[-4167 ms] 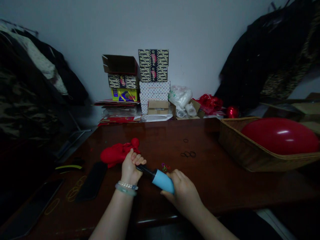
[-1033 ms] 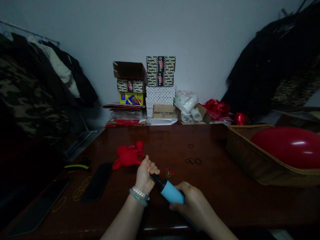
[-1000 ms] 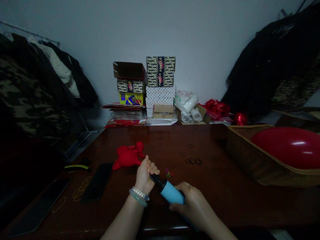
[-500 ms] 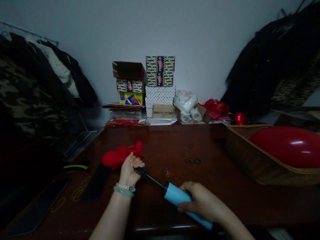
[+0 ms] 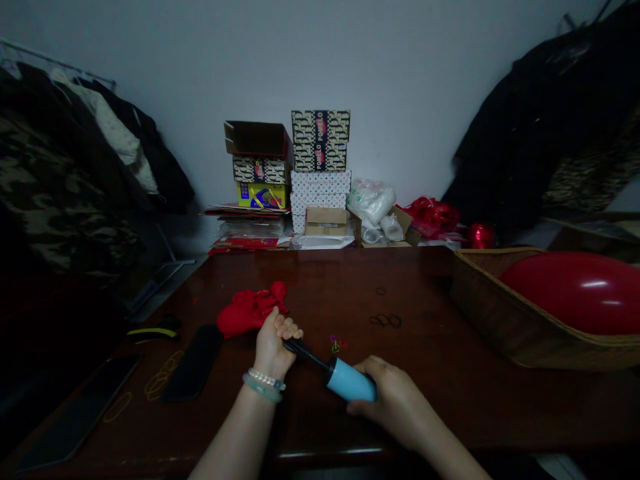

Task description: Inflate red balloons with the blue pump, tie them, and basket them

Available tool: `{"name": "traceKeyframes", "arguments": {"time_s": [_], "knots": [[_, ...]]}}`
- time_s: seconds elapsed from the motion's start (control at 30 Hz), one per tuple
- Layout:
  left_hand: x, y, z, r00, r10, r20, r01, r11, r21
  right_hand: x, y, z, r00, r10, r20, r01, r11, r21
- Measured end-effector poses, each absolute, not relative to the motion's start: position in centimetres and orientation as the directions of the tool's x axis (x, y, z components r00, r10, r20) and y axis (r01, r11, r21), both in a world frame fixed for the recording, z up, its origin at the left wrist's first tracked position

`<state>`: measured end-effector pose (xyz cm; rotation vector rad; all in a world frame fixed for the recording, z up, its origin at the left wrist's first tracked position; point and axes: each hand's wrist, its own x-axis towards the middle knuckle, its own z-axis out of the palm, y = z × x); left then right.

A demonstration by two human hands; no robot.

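My left hand point(image 5: 277, 343), with a beaded bracelet and a pale green bangle at the wrist, is closed round the black end of a hand balloon pump point(image 5: 351, 380). My right hand point(image 5: 387, 397) is wrapped round the pump's light blue barrel, and a short length of black rod shows between the two. Just behind my left fist, a red balloon point(image 5: 235, 321), slightly swollen, reaches out to the left. Its neck is hidden by the fist. More limp red balloons point(image 5: 263, 300) lie against it.
A woven basket point(image 5: 500, 327) with a big red balloon point(image 5: 580, 290) stands at the right. Black bands point(image 5: 386, 321) and small coloured bits point(image 5: 336, 344) lie mid-table. At the left are yellow rubber bands point(image 5: 163, 380), a dark phone point(image 5: 193, 363) and a dark flat panel point(image 5: 80, 413). Boxes point(image 5: 320, 193) are stacked behind.
My left hand has moved right and slightly down, closer to my right hand. The pump's exposed rod is shorter, and the swollen balloon has shifted right with the left hand.
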<state>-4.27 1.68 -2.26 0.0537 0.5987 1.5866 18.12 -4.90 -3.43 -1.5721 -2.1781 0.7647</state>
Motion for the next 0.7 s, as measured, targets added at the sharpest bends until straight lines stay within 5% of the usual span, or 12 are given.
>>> {"name": "traceKeyframes", "arguments": {"time_s": [0.33, 0.7], "knots": [[-1.6, 1.1, -3.0, -0.122, 0.932, -0.342, -0.879, 0.059, 0.474, 16.2, -5.6, -6.1, -0.291, 0.940, 0.180, 0.773, 0.342, -0.534], [-5.7, 2.2, -2.4, -0.150, 0.933, -0.326, -0.913, -0.005, 0.408, 17.7, -5.0, -3.4, -0.369, 0.929, 0.028, 0.790, 0.329, -0.518]]}}
